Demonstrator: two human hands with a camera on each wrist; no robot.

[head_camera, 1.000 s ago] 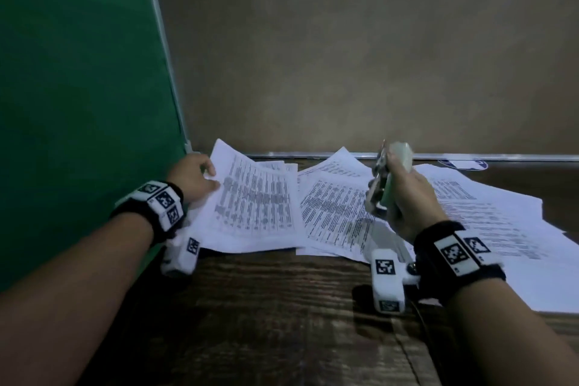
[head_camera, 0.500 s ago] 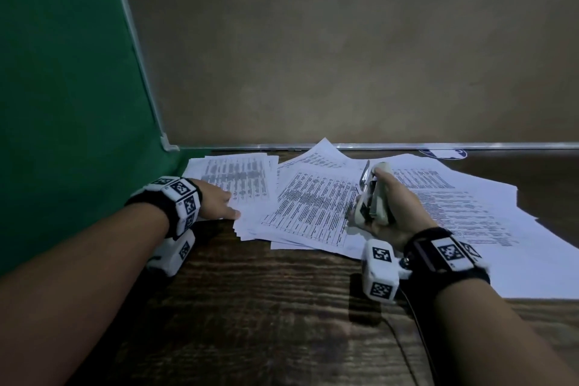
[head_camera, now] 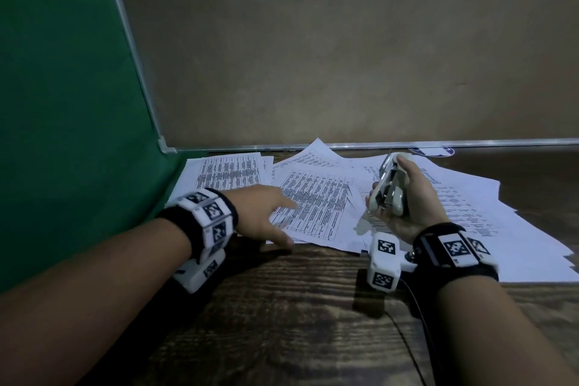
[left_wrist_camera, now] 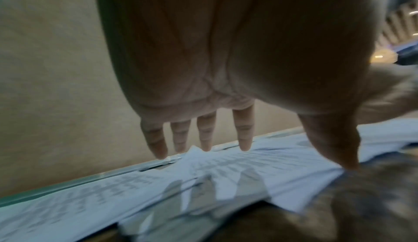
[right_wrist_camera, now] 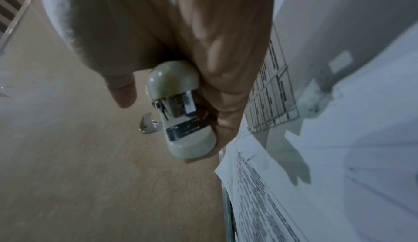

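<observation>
the dark wooden table (head_camera: 282, 307) lies bare along its near edge, hemmed by the green panel (head_camera: 62, 103) on my left, with loose white printed sheets (head_camera: 316, 207) crowding its far edge. my left hand (head_camera: 263, 213), fingers straight and spread, has slid right off the left stack to the middle sheet's near edge; my right hand (head_camera: 410, 204) still curls round the pale grey stapler (head_camera: 388, 191) above the sheets.

Far wall (head_camera: 344, 41): plain tan.
Left panel (head_camera: 56, 103): green.
Edge trim (head_camera: 344, 145): metal.
Table (head_camera: 297, 323): dark wood grain.
Light: dim.
</observation>
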